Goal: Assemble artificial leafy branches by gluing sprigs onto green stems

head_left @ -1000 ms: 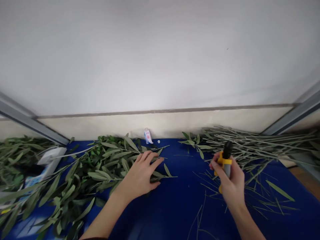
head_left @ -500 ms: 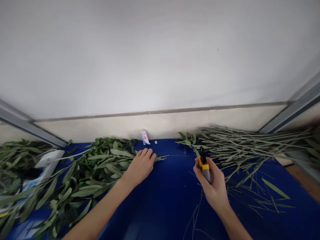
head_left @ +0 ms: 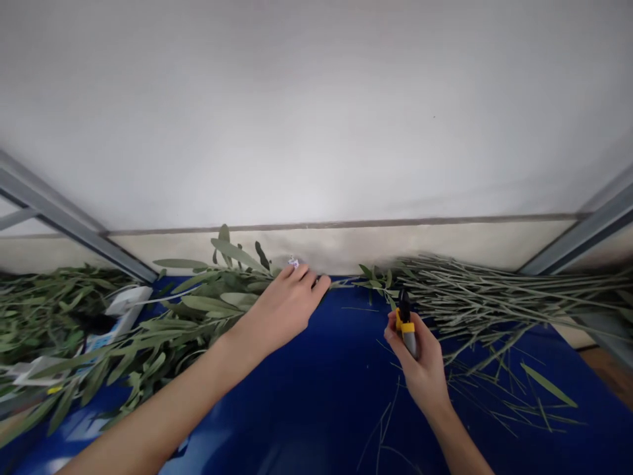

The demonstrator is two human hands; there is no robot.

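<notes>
My left hand (head_left: 291, 300) is closed around a leafy branch (head_left: 217, 305), whose thin stem end pokes out to the right of the fingers. The leaves spread to the left over more leafy branches on the blue tabletop (head_left: 306, 402). My right hand (head_left: 420, 363) grips yellow and grey pruning shears (head_left: 407, 330), their dark blades pointing away from me. Just beyond the shears lies a small leafy sprig (head_left: 378, 280). A small white packet (head_left: 293, 262) shows partly behind my left fingers.
Bare cut stems (head_left: 475, 290) are heaped at the right, with loose thin twigs (head_left: 514, 389) nearer me. A white power strip (head_left: 123, 310) with a cable lies among leaves at the left. A wall (head_left: 316, 244) and metal posts (head_left: 568, 244) border the table.
My left hand has moved right and away from me, bringing the leafy branch up with it over the white packet. My right hand and the shears are almost where they were.
</notes>
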